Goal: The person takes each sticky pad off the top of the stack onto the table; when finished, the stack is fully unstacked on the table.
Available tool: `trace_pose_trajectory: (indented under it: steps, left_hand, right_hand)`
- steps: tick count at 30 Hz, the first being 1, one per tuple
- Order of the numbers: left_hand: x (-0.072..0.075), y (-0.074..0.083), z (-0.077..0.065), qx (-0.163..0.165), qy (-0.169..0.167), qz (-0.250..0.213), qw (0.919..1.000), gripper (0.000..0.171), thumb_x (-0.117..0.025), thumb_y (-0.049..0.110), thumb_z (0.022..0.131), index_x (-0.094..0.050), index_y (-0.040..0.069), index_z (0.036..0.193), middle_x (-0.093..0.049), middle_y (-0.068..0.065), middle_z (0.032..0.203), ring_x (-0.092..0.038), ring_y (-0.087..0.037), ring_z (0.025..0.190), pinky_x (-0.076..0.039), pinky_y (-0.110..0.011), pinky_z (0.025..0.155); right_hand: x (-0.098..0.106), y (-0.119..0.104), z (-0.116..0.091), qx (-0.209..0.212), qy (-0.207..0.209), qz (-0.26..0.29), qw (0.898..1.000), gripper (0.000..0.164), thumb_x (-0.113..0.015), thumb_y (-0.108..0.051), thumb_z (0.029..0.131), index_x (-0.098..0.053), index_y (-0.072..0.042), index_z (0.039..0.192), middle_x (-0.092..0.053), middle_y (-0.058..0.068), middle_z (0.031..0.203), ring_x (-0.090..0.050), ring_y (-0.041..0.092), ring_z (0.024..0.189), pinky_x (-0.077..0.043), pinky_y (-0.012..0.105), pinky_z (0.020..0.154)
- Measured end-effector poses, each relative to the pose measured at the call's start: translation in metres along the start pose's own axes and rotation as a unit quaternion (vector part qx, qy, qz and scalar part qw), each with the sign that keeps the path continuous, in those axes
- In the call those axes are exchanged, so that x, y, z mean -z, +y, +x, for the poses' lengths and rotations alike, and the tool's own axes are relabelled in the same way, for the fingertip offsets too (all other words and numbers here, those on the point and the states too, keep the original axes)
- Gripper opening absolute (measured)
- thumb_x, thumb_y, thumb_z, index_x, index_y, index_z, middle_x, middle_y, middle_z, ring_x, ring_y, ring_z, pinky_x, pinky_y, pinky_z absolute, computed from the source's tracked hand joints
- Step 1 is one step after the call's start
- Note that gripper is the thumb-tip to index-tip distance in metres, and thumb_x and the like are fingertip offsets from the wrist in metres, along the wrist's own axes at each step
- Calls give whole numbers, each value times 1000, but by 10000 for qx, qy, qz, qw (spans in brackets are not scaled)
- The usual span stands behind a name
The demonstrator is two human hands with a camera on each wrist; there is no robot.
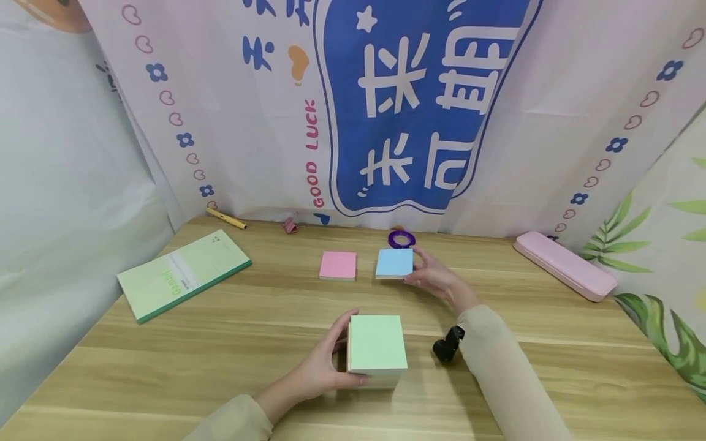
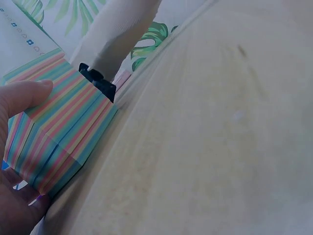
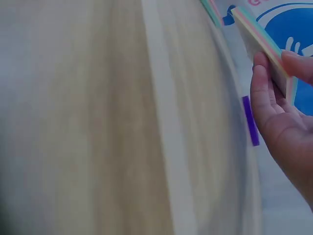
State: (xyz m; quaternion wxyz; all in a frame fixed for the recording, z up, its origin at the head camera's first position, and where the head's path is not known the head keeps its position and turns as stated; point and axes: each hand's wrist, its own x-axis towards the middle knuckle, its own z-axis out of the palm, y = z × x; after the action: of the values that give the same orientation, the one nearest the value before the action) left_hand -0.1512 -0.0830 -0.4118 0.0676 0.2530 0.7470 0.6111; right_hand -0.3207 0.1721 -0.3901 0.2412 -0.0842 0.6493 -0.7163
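Note:
My left hand [image 1: 317, 370] grips a thick block of sticky notes [image 1: 377, 343] with a pale green top, thumb on the near side and fingers round the left and far sides. In the left wrist view the block [image 2: 63, 132] shows striped layers of pink, yellow, green and blue. My right hand [image 1: 441, 278] pinches a thin pad of sticky notes [image 1: 394, 263] with a blue top by its right edge. The right wrist view shows this pad [image 3: 261, 44] tilted between thumb and fingers, raised off the table. A pink-topped pad [image 1: 338, 266] lies to its left.
Behind the blue pad lies a purple tape roll [image 1: 391, 239]. A green notebook [image 1: 184, 275], a yellow pen [image 1: 226, 218] and a pink clip [image 1: 290, 226] are at the left and back. A pink case [image 1: 565, 264] lies at the right. A printed cloth [image 1: 265, 153] hangs behind the table.

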Motion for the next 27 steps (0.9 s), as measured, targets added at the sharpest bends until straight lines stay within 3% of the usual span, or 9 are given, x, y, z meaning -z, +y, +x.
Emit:
trace_pose_trajectory:
  steps: [6, 12, 20, 27]
  left_hand:
    - [-1, -1, 0, 8, -25, 52, 10000, 96, -79, 25, 61, -18, 33, 135, -39, -4, 122, -39, -24, 109, -28, -42, 93]
    - [-1, -2, 0, 17, -37, 56, 10000, 95, -78, 25, 61, -18, 33, 135, -39, -4, 122, -39, -24, 109, -28, -43, 92]
    - [0, -1, 0, 41, 41, 45, 10000, 96, -79, 23, 61, -18, 33, 134, -41, -3, 120, -40, -23, 108, -29, -43, 92]
    - [1, -2, -1, -3, 14, 79, 10000, 97, -78, 23, 61, -17, 29, 136, -40, -4, 121, -40, -23, 108, -29, -42, 92]
  right_hand:
    - [1, 6, 13, -290, 80, -155, 9994, 91, -47, 19, 74, 5, -17, 139, -8, 27, 137, -54, 26, 87, -42, 34, 82]
    - [1, 4, 11, -349, 245, -538, 9976, 87, -49, 15, 75, 3, -13, 139, -8, 29, 135, -50, 26, 90, -42, 36, 81]
    - [0, -3, -7, -91, 257, -611, 9978, 76, -48, 7, 82, 1, -6, 138, -19, 30, 132, -36, 36, 111, -34, 42, 90]
    - [-6, -10, -42, 556, -271, -767, 9951, 67, -47, 4, 84, -7, -1, 137, -18, 30, 133, -26, 42, 117, -26, 47, 94]
